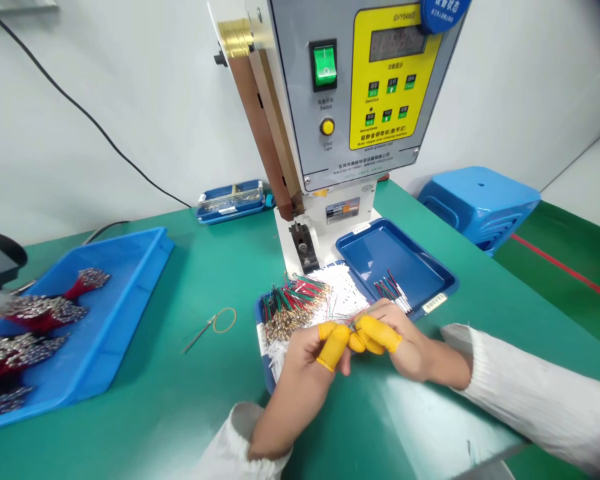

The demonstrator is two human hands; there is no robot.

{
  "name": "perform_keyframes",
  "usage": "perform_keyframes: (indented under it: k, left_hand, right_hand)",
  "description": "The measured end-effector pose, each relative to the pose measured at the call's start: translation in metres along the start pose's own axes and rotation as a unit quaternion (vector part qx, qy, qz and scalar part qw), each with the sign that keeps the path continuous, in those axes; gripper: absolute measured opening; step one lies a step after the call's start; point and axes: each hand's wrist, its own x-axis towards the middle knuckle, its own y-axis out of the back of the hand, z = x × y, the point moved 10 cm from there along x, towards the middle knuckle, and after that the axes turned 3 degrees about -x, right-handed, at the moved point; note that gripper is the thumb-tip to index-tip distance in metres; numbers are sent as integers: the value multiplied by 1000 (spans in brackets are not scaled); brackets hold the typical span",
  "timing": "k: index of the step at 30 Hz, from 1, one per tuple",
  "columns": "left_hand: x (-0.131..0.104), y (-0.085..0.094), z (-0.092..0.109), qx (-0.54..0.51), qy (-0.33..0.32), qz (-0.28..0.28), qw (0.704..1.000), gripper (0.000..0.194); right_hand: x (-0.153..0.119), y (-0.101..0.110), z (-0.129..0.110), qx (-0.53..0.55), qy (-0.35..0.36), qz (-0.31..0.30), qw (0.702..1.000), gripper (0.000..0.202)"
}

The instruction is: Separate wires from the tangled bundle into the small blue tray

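My left hand (310, 363) and my right hand (407, 340) meet above the front edge of a small tray (260, 320). Yellow finger cots cover several fingertips on both. The fingers of each hand are pinched together on thin wires (356, 320); the exact ends are mostly hidden by the fingertips. Just beyond my left hand, the tray holds a pile of red, green and black wires with brass-coloured ends (290, 310). Small white pieces (343, 287) are heaped beside them. Past my right hand, several short wires (393, 290) lie in a dark blue tray (395, 243).
A grey machine (330, 153) with a yellow panel stands behind the trays. At left is a blue bin (130, 287) with red wire bundles (45, 310). A thin tool (200, 333) with a yellowish loop lies on the green table. Blue stools (480, 197) stand at right.
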Motion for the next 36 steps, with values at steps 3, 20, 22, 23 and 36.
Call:
perform_keyframes:
  k: [3,20,22,23,36]
  left_hand:
    - [0,-1,-4,10,-2,-10,1000,42]
    - [-7,-16,6,48,-21,-42,998,55]
    - [-10,-13,4,54,-24,-35,998,57]
    - [-12,-11,2,54,-22,-32,998,57]
    - [-2,10,-13,-73,20,49,996,58]
  right_hand:
    - [-1,4,3,-24,0,19,1000,60]
    - [-3,8,6,-10,-78,44,996,45]
    - [3,25,9,5,-90,72,993,40]
    - [6,39,14,12,-101,104,989,38]
    - [4,36,32,109,-193,112,969,49]
